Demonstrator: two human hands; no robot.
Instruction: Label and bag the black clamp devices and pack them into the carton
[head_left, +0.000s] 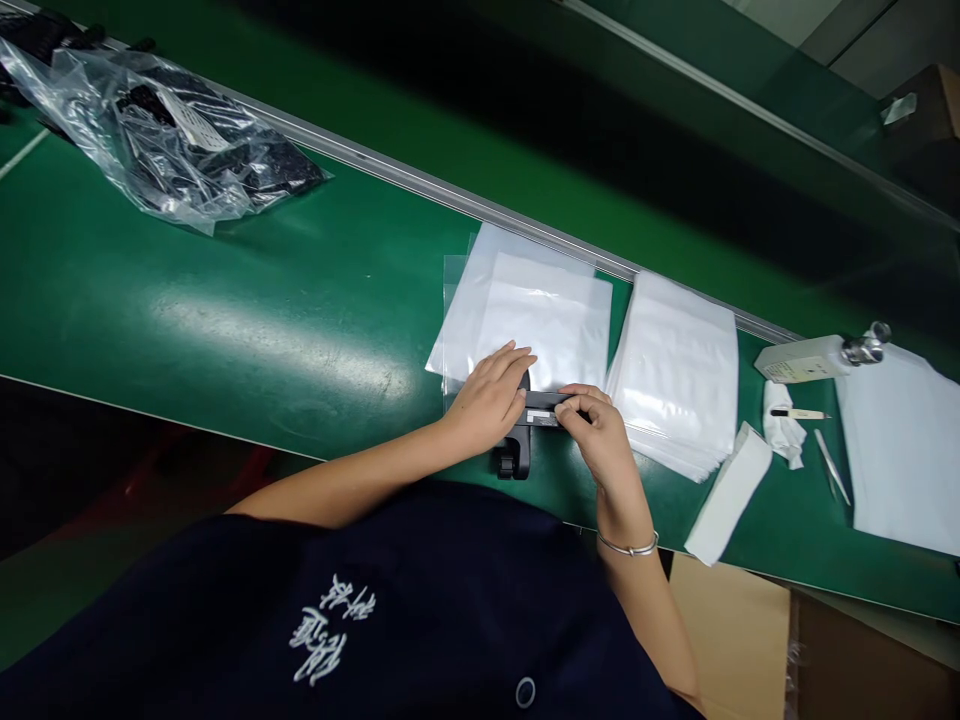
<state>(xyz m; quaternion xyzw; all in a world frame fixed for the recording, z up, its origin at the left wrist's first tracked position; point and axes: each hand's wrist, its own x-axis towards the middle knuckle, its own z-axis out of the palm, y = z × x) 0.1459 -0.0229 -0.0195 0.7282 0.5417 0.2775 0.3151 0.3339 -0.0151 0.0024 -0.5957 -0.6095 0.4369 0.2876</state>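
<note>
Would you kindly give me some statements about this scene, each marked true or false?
1. The left hand and right hand both touch the black device. True.
2. The bracelet is on the left wrist. False: the bracelet is on the right wrist.
3. The slim tool lies partly on the crumpled tissue. True.
4. The white bottle is left of both hands. False: it is right of them.
5. The clear plastic bag lies on the green bench. True.
</note>
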